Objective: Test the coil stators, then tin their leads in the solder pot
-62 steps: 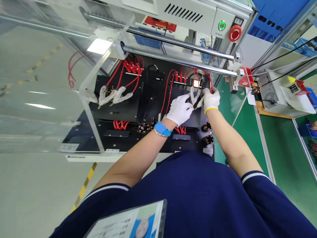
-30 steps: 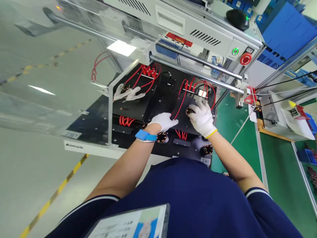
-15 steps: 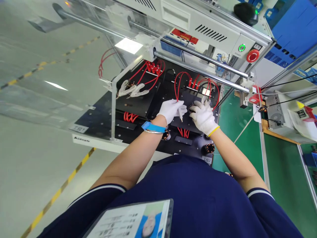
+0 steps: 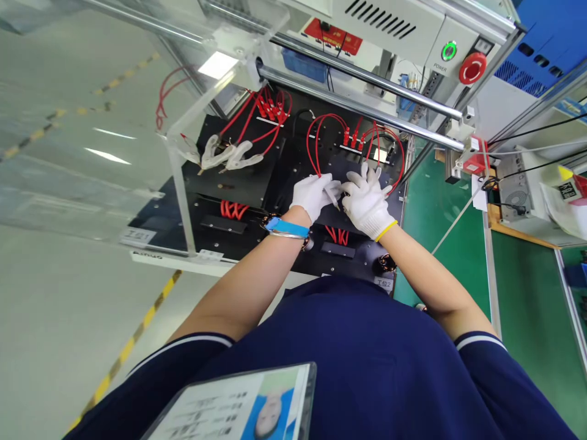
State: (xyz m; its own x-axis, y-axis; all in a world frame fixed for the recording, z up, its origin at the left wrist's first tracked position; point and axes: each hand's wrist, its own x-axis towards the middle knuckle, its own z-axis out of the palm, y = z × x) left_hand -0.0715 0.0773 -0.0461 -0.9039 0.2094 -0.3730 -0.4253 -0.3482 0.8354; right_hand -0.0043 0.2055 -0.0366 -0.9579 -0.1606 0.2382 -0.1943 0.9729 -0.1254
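Note:
Both hands wear white gloves and work over the right black plate (image 4: 342, 164) of a test fixture. My left hand (image 4: 312, 195) is closed around a white clip (image 4: 331, 196) on a red lead (image 4: 314, 146). My right hand (image 4: 367, 198) lies just right of it, fingers curled down on the plate; what is under them is hidden. A blue strap (image 4: 287, 227) circles my left wrist. Wound copper coils sit on the front of the base, one (image 4: 386, 264) near my right forearm.
The left black plate holds white clips (image 4: 227, 156) clamped on a coil, with red leads (image 4: 257, 119) behind. A raised clear guard (image 4: 137, 110) stands at left. Steel rails (image 4: 367, 107), a green power light (image 4: 449, 50) and a red stop button (image 4: 472, 67) lie behind. A green bench (image 4: 518, 275) runs at right.
Both hands left the clips held up at the right plate. My right hand went down onto the plate; my left dropped to the coils in front, then came back up gripping a red lead's clip.

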